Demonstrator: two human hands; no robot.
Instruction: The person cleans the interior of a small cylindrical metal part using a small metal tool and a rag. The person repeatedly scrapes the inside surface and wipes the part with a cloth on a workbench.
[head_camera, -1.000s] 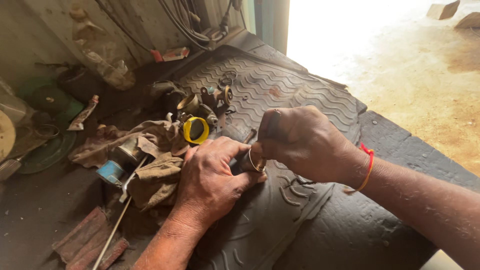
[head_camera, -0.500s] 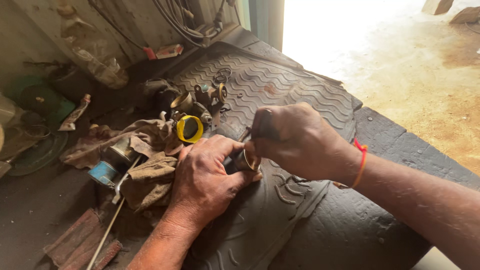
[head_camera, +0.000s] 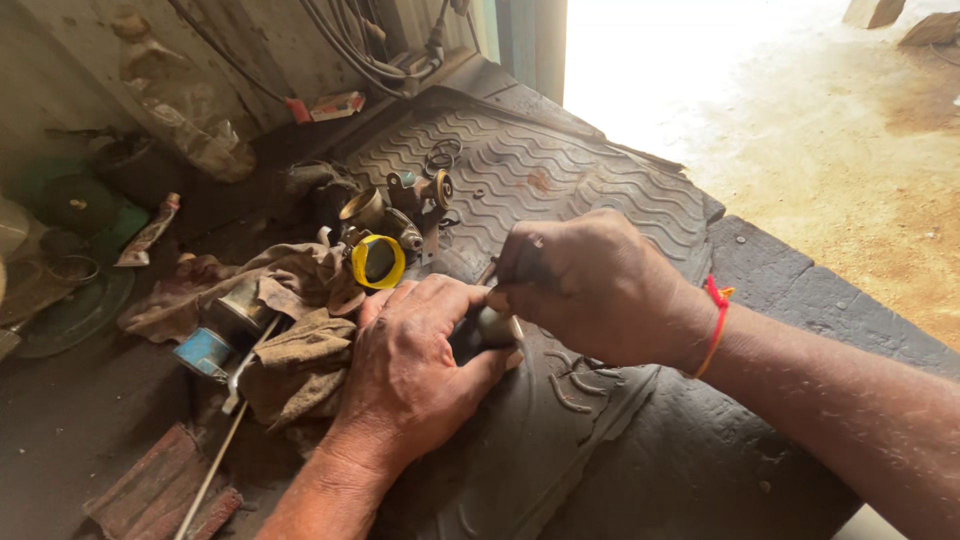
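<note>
Green round lid (head_camera: 70, 300): far left, flat, dusty.
Blue-capped metal cylinder (head_camera: 205, 350): lying on its side by a thin metal rod (head_camera: 225, 440).
Brown rag (head_camera: 290, 330): crumpled, greasy cloth.
Yellow ring (head_camera: 378, 262): plastic band round a dark part, beside a cluster of brass and steel fittings (head_camera: 400, 205).
Left hand (head_camera: 410, 360): fingers curled shut round a small metal cylinder (head_camera: 492, 325), pinning it low on the mat; most of it is hidden.
Right hand (head_camera: 600, 285): fingers closed on a dark tool handle (head_camera: 530, 262), tip meeting the cylinder's top; red thread bracelet (head_camera: 715, 320) at the wrist.
Rubber mat (head_camera: 560, 180): black, wavy ribs, worn, covering the tabletop.
Handling note: judged best done with the cylinder braced hard against the mat and the tool kept square, pressure light, since smooth metal may slip.
</note>
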